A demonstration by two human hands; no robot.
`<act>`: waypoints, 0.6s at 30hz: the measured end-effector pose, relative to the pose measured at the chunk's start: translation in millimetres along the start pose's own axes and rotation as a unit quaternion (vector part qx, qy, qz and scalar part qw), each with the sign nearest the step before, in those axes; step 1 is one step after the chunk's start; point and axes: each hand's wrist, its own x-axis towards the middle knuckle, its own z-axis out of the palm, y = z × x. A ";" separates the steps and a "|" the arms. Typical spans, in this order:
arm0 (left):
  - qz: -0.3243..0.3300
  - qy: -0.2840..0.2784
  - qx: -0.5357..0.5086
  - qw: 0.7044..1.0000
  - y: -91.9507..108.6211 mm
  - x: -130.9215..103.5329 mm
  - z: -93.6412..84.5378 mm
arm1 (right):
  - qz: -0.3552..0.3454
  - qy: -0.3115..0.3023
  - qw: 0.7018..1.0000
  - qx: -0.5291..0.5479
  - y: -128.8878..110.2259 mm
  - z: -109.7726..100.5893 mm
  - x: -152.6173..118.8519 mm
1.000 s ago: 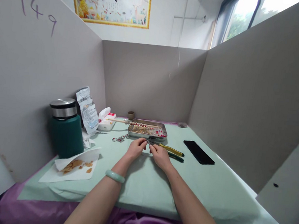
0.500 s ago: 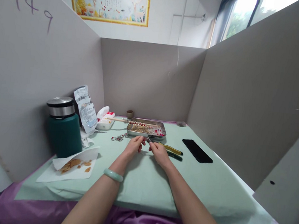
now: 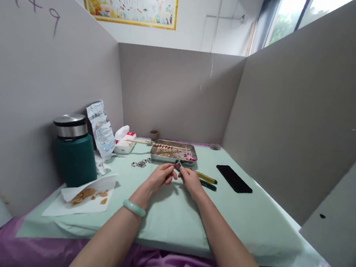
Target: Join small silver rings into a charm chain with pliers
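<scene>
My left hand (image 3: pixel 162 177), with a jade-coloured bangle (image 3: pixel 134 208) on its wrist, pinches a small red bead (image 3: pixel 175 165) between thumb and forefinger. Close beside it, my right hand (image 3: pixel 191 182) is closed around a small silver metal tool (image 3: pixel 179 163) whose tip points at the bead; its exact kind is too small to tell. Just beyond both hands is a metal tray (image 3: pixel 158 159) of gold bits and red and clear beads. A stick (image 3: pixel 140 141) with red beads along it rests across the tray. A red-beaded chain (image 3: pixel 141 163) lies left of my hands.
Pliers with yellow and green handles (image 3: pixel 208 178) lie right of my right hand, and a black phone (image 3: pixel 233 179) farther right. At left stand a green flask (image 3: pixel 75 156), a foil pouch (image 3: pixel 101 129), a tissue pack (image 3: pixel 124 144) and paper with brown pieces (image 3: pixel 93 203). Grey partitions (image 3: pixel 176 94) enclose the table.
My hands have shifted slightly to the right and closer together, with the bead and the metal tool still held. The view has tilted a little; the things on the table stay put.
</scene>
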 end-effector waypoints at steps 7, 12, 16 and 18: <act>0.011 0.055 0.100 0.993 0.2 1.3 1.6 | -0.018 0.027 0.996 -0.082 -1.4 -0.7 -0.7; 0.030 0.093 0.178 0.979 3.6 1.9 1.4 | -0.037 0.014 0.994 -0.097 -6.9 -0.8 -4.3; 0.054 0.107 0.195 0.973 0.7 5.1 -0.8 | -0.048 -0.014 0.993 -0.111 -8.8 1.8 -7.1; 0.058 0.108 0.204 0.971 -1.3 6.9 -3.0 | -0.050 -0.024 0.990 -0.126 -7.6 2.8 -7.1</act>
